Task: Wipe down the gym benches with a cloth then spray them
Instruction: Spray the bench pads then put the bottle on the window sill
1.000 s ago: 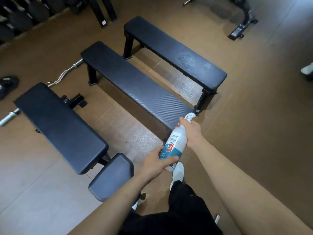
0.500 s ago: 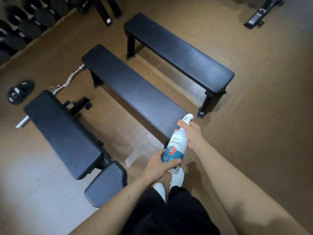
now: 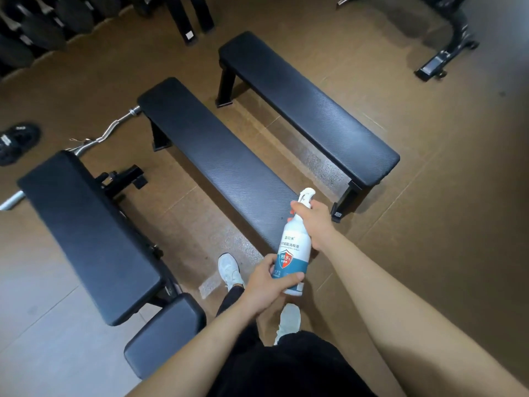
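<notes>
Spray bottle: white with a teal label, held by us above the near end of the middle bench.
Left hand: wrapped around the bottle's base.
Right hand: closed on the neck just below the nozzle.
Far bench: parallel, to the right.
Near bench: to the left.
Floor: brown.

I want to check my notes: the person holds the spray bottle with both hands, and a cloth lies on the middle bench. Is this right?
Not quite. The head view shows no cloth on the middle bench; its top is bare. The rest holds: the left hand and right hand both hold the spray bottle.
</notes>
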A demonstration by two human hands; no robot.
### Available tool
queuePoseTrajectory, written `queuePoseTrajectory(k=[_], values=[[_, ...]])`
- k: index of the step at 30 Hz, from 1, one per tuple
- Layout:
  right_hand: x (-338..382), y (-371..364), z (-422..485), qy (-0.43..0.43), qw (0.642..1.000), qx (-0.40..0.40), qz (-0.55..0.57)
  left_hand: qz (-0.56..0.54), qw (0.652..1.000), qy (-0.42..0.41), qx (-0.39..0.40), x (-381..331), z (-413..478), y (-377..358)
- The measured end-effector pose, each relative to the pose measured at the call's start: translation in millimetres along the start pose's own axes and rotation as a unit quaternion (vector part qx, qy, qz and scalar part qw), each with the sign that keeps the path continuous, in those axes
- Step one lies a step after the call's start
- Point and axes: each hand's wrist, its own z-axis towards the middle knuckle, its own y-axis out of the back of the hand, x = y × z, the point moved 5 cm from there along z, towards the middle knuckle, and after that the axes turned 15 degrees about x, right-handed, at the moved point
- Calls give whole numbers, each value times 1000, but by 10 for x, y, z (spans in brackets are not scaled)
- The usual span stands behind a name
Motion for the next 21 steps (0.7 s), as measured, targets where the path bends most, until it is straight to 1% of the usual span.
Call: queuePoseTrajectory(k=[3, 8, 12, 17, 21], values=[[298, -346, 267, 2, 999, 12, -47, -18, 1000, 1, 2, -155, 132, 379], [721, -1022, 709, -9, 997, 30, -66, -65, 998, 3, 20, -368, 262, 1075], [1006, -1561, 1034, 4, 988, 54, -143, -88, 996, -2, 11, -446, 442, 1617], [1294, -2203, 1355, 34, 953, 89, -289, -139, 990, -7, 10, -544, 593, 2058], [1469, -2600, 1589, 48, 926, 108, -360, -164, 986, -6, -7, -679, 642, 2374]])
